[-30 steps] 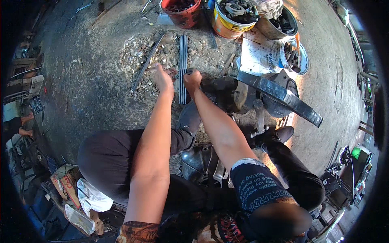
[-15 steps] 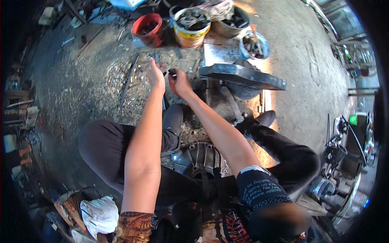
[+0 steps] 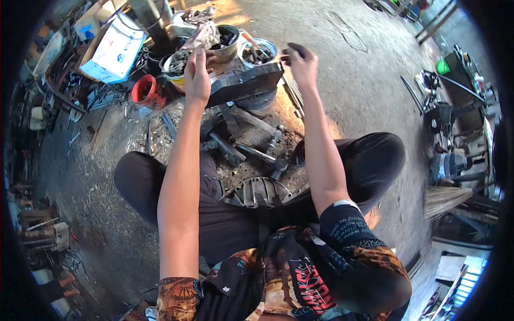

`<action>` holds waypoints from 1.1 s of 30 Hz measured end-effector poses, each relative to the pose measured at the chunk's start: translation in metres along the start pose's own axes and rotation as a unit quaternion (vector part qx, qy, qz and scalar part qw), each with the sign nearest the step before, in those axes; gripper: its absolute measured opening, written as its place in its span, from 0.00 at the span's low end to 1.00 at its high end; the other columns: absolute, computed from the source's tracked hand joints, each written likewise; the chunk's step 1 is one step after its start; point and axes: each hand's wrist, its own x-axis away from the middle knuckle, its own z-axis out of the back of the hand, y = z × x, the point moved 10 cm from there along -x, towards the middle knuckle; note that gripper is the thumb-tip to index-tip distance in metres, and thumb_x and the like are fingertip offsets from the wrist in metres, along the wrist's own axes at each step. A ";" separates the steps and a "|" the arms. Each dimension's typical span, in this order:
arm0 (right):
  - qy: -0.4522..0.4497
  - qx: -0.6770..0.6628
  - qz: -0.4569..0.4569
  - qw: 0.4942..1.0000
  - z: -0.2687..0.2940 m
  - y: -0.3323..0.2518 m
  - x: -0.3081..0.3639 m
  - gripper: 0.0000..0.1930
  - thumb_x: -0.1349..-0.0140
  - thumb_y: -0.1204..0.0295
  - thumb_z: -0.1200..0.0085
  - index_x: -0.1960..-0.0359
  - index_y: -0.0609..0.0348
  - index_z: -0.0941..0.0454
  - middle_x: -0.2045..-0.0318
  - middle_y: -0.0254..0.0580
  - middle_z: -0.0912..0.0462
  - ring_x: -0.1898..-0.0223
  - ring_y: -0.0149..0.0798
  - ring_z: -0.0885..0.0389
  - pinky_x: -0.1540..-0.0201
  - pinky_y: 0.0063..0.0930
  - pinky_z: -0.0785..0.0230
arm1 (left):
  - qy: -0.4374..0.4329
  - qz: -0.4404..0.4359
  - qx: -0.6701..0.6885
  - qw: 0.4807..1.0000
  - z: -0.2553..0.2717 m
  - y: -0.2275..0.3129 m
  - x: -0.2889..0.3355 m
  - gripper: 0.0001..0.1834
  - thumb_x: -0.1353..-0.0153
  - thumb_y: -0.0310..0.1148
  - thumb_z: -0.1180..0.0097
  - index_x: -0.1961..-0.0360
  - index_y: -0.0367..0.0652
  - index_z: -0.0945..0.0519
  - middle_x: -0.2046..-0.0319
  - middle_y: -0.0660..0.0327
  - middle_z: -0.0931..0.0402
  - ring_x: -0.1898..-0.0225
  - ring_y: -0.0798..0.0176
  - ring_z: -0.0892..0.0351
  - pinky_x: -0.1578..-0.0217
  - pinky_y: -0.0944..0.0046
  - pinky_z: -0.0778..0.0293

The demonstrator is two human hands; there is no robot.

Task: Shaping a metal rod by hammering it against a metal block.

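My left hand [image 3: 198,80] is raised over the left end of a dark steel block [image 3: 243,84], fingers stretched and apart, with nothing seen in it. Off the block's right end, my right hand [image 3: 304,67] has its fingers curled around a small dark piece [image 3: 301,51], whose kind I cannot make out. The block rests across a round base [image 3: 257,101]. Below it, several hammers lie on the floor, among them one with a dark head [image 3: 279,167] near my foot. A ribbed metal casing [image 3: 258,191] sits between my legs.
Behind the block stand a red bucket [image 3: 148,93], a yellow-and-white bucket [image 3: 174,67], a dark bucket [image 3: 227,43] and a white-blue pail [image 3: 258,51], holding metal parts. A white-blue carton [image 3: 115,48] is at the far left. Assorted machinery [image 3: 450,117] lines the right side.
My hands, close together before, are now wide apart, the right one having swung to the right with the dark piece. The view has turned, bringing the hammers and carton more into sight.
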 end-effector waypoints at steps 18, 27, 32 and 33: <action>0.008 0.473 -0.320 0.821 0.153 0.374 0.158 0.20 0.44 0.69 0.45 0.49 0.61 0.24 0.47 0.53 0.26 0.45 0.57 0.26 0.43 0.45 0.29 | -0.301 0.062 -0.181 0.934 -0.172 -0.158 0.077 0.25 0.25 0.40 0.62 0.35 0.33 0.34 0.59 0.56 0.21 0.56 0.65 0.21 0.50 0.63 0.27; -0.017 0.540 -0.277 0.795 0.162 0.374 0.141 0.27 0.49 0.70 0.39 0.44 0.53 0.25 0.46 0.53 0.26 0.42 0.58 0.29 0.41 0.46 0.32 | -0.292 0.090 -0.173 0.936 -0.171 -0.191 0.080 0.25 0.24 0.40 0.61 0.35 0.32 0.34 0.59 0.56 0.20 0.57 0.65 0.21 0.52 0.64 0.27; -0.029 0.513 -0.328 0.793 0.162 0.382 0.141 0.25 0.48 0.71 0.41 0.45 0.52 0.25 0.46 0.54 0.26 0.44 0.59 0.26 0.43 0.47 0.31 | -0.292 0.085 -0.179 0.936 -0.166 -0.189 0.084 0.26 0.25 0.41 0.61 0.36 0.32 0.33 0.60 0.55 0.20 0.58 0.65 0.21 0.53 0.64 0.27; -0.016 0.501 -0.345 0.793 0.164 0.384 0.145 0.24 0.47 0.72 0.43 0.45 0.51 0.26 0.44 0.52 0.27 0.45 0.61 0.24 0.44 0.48 0.30 | -0.291 0.079 -0.193 0.934 -0.164 -0.188 0.084 0.26 0.25 0.42 0.61 0.36 0.32 0.33 0.60 0.55 0.20 0.59 0.64 0.21 0.53 0.64 0.27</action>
